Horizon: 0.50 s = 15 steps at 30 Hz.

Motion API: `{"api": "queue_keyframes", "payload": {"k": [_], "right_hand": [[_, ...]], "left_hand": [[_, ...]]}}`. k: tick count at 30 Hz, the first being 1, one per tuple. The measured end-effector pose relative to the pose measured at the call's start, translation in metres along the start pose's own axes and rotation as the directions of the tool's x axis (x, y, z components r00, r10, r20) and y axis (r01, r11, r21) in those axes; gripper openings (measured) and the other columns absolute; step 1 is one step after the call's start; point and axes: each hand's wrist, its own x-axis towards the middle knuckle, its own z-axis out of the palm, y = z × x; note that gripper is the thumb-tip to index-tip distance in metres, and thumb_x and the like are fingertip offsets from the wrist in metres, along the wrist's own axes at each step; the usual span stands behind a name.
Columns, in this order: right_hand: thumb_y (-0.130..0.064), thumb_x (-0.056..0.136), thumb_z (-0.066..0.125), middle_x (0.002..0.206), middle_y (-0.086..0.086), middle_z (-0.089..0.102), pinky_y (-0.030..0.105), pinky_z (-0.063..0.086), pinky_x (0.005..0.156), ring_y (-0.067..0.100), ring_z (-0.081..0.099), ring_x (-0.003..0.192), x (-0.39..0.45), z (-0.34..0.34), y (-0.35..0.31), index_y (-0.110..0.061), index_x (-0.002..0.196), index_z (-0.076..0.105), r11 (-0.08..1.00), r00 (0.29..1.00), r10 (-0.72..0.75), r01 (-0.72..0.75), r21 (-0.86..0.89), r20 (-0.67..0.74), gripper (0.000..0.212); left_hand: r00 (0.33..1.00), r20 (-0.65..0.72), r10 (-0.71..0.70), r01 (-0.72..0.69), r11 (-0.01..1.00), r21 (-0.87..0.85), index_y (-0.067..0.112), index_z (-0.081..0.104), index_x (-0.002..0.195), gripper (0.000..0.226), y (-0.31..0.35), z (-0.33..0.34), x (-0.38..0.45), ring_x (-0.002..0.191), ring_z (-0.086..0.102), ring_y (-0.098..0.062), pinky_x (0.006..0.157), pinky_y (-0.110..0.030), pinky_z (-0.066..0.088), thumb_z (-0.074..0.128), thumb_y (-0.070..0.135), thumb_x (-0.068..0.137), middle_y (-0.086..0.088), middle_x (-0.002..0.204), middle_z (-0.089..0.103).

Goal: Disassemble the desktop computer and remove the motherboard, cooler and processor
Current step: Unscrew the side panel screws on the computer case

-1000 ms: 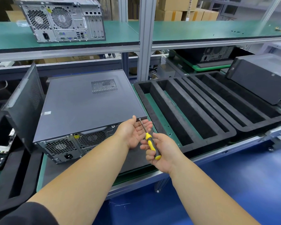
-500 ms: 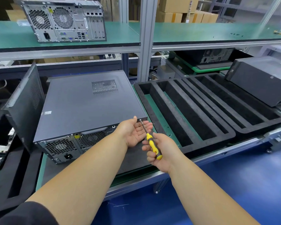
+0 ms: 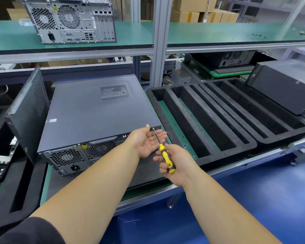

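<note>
While lying flat, the desktop computer [image 3: 95, 117] stays closed.

A single wide-angle view from the person's head looks forward and steeply down over both forearms onto the work surface [image 3: 48, 184], close enough that the arms fill the lower frame. It reaches up to the shelf [image 3: 218, 34] behind. Edges bend, so the far corners are probably distorted.
</note>
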Motion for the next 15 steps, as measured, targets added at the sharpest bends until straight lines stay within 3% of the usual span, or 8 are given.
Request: {"api": "queue_keyframes", "payload": {"k": [3,6,9,12,15], "right_hand": [[-0.028,0.1,0.046,0.072,0.012,0.069,0.023,0.042,0.041,0.012,0.048,0.043,0.001,-0.0013,0.0012,-0.001,0.101,0.068,1.0,1.0,-0.012,0.012,-0.026,-0.005,0.034],[-0.028,0.096,0.056,0.069,0.006,0.068,0.025,0.048,0.049,0.013,0.054,0.046,-0.0007,0.0006,0.0024,-0.007,0.099,0.068,0.989,0.996,-0.078,0.071,-0.128,-0.05,0.024],[-0.025,0.092,0.066,0.078,0.006,0.064,0.026,0.05,0.054,0.012,0.055,0.05,-0.0001,0.0001,0.003,-0.013,0.104,0.065,0.974,0.99,-0.131,0.118,-0.196,-0.052,0.018],[-0.02,0.09,0.068,0.075,0.007,0.059,0.024,0.042,0.047,0.01,0.046,0.046,0.0006,-0.0001,0.0017,-0.01,0.102,0.062,0.984,0.991,-0.129,0.125,-0.126,-0.024,0.016],[-0.028,0.095,0.058,0.066,0.008,0.059,0.024,0.04,0.044,0.012,0.045,0.043,-0.0009,-0.0002,-0.0003,-0.006,0.096,0.065,0.998,0.998,-0.068,0.068,-0.016,0.002,0.023]], "left_hand": [[1.0,-0.005,-0.001,0.001,1.0,0.004,-0.008,0.061,0.113,0.054,0.0005,-0.0003,0.0,0.097,0.07,-0.029,0.075,-0.033,0.058,0.034,0.038,0.105,-0.022,0.103,0.071],[1.0,-0.001,0.0,0.0,1.0,-0.003,-0.009,0.06,0.109,0.054,0.0005,0.0017,-0.0002,0.106,0.066,-0.03,0.076,-0.033,0.055,0.033,0.037,0.105,-0.022,0.11,0.068],[1.0,-0.004,-0.001,0.001,1.0,-0.007,-0.009,0.06,0.11,0.055,0.0005,0.0018,-0.0005,0.097,0.068,-0.029,0.077,-0.033,0.055,0.032,0.038,0.105,-0.022,0.111,0.068],[1.0,-0.007,-0.003,0.003,1.0,-0.012,-0.009,0.061,0.11,0.055,0.0009,0.0015,-0.0001,0.091,0.069,-0.029,0.074,-0.034,0.056,0.033,0.038,0.105,-0.022,0.105,0.07],[1.0,-0.003,-0.005,0.005,1.0,-0.012,-0.009,0.061,0.11,0.055,0.0004,0.0011,0.0007,0.089,0.07,-0.029,0.073,-0.033,0.056,0.033,0.038,0.105,-0.023,0.099,0.072]]}}
